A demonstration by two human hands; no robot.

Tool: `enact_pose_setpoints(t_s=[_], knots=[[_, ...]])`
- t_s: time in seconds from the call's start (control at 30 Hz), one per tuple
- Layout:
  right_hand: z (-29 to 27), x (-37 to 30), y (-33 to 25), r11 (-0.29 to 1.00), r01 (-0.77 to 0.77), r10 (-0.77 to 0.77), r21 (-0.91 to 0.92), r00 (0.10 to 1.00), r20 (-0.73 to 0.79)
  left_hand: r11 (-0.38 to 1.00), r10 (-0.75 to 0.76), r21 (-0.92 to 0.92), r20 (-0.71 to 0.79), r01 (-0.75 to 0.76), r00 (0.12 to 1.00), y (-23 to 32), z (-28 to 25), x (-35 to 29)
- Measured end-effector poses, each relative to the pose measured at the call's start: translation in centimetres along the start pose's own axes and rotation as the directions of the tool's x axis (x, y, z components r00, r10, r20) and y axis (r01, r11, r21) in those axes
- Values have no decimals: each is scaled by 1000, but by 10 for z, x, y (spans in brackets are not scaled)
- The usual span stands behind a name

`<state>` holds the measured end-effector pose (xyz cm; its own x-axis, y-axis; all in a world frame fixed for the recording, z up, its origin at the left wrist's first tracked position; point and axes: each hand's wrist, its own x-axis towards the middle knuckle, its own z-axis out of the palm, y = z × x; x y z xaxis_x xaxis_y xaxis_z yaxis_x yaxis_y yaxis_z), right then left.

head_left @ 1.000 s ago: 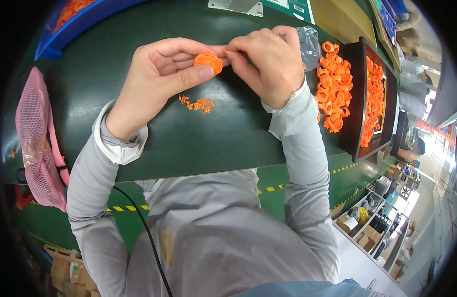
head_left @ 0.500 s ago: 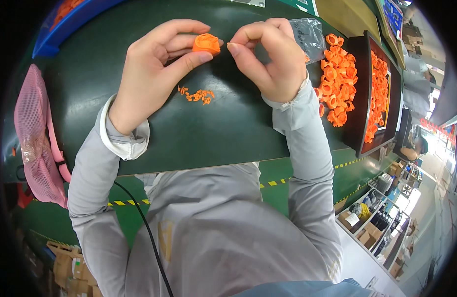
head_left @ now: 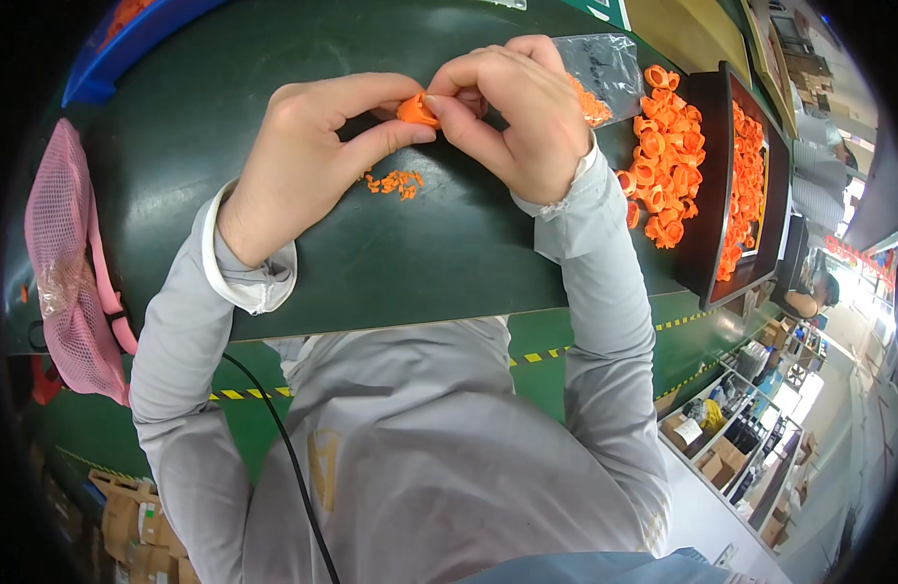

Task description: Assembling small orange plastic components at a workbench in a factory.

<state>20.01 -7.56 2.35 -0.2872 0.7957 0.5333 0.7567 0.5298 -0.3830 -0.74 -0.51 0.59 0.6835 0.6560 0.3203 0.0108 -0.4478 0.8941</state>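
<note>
An orange rounded plastic part (head_left: 416,111) is held above the dark green table (head_left: 400,263). My left hand (head_left: 323,146) pinches it between thumb and fingers from the left. The thumb and forefinger of my right hand (head_left: 517,117) are closed together against the part's right side; whether a tiny piece sits between those fingertips is hidden. Just below the hands, several small orange bits (head_left: 395,182) lie scattered on the tabletop.
Right of my right hand lies a clear plastic bag (head_left: 605,73) with small orange pieces. Beyond it are a heap of orange parts (head_left: 668,161) and a black tray (head_left: 723,234) holding more. A pink mesh bag (head_left: 65,263) and a blue bin (head_left: 104,68) stand at left.
My right hand has moved left, bringing its fingertips to the orange part. My left hand has tilted the part and shifted it slightly right and down. More of the clear bag's orange contents shows.
</note>
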Motion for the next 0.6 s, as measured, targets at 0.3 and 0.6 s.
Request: enact_pose_setpoints(t_s=[0.3,0.6], knots=[[-5,-1,-3,995,-81,78,57,995,57,983,142,119,6,-142,990,-3,3,-2],[-11,-1,-2,995,-82,75,58,991,111,934,246,248,82,-258,966,-4,0,-1]])
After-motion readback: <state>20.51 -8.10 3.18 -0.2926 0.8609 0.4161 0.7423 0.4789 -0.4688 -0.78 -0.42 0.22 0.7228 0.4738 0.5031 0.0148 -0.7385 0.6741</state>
